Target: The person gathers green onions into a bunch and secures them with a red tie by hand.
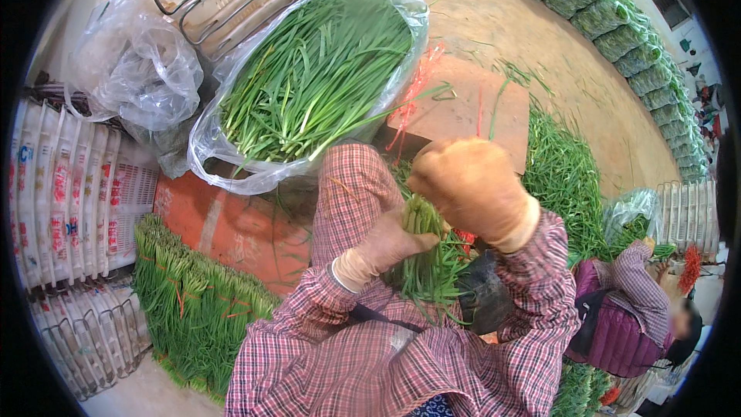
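My gloved left hand point(385, 246) is closed around a bunch of green chives point(421, 223), held over my lap with the stem ends up and the leaves hanging down. Just above and to the right of the stem ends is my gloved right hand point(472, 191), blurred, its fingers curled; whether it holds anything is hidden. Loose chives point(324, 69) fill an open clear plastic bag point(263, 176) beyond my knee. Red plastic twine point(419, 84) lies between that bag and a brown board point(463, 92).
Tied chive bundles point(197, 301) stand at lower left beside stacked plastic crates point(75, 185). A crumpled plastic bag point(139, 63) is at upper left. Loose greens point(561, 168) lie at right, near a seated co-worker point(619, 313). Packed green bags point(619, 43) line the floor's far side.
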### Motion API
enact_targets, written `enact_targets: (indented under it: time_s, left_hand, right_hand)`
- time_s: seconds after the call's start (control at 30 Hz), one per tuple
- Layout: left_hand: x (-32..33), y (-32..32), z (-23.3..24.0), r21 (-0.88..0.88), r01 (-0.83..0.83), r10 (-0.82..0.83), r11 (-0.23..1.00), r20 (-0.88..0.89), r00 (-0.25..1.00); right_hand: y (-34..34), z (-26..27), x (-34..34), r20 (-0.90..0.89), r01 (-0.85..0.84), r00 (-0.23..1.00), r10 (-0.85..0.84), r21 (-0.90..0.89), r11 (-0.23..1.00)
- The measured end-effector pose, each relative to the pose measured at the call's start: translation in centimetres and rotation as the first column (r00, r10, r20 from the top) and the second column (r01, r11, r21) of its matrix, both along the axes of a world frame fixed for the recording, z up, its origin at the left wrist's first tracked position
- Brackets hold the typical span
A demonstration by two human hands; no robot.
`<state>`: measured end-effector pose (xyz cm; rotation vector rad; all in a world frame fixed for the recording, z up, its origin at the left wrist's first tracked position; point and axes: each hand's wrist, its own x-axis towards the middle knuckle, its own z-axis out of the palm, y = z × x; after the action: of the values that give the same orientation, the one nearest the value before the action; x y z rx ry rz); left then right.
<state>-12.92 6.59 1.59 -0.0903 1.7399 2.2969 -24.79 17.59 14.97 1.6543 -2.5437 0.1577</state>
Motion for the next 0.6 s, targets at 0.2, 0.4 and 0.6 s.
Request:
enact_targets:
  time_s: [0.2, 0.4, 0.6]
  left_hand:
    - [-0.1, -0.4, -0.3, 0.347, 0.039, -0.086, 0.937, 0.119, 0.989]
    - [-1.2, -0.2, -2.2, 0.453, 0.041, -0.111, 0.891, 0.129, 0.985]
    - [-1.1, -1.0, -2.8, 0.448, 0.007, -0.075, 0.894, 0.134, 0.988]
  right_hand:
    - [6.1, 4.1, -5.4, 0.155, 0.237, 0.971, -0.180, -0.659, 0.714]
    - [17.6, 8.1, -9.0, 0.464, 0.447, 0.856, -0.229, -0.886, -0.125]
    - [20.0, -0.4, -6.7, 0.517, 0.646, 0.720, -0.463, -0.254, 0.720]
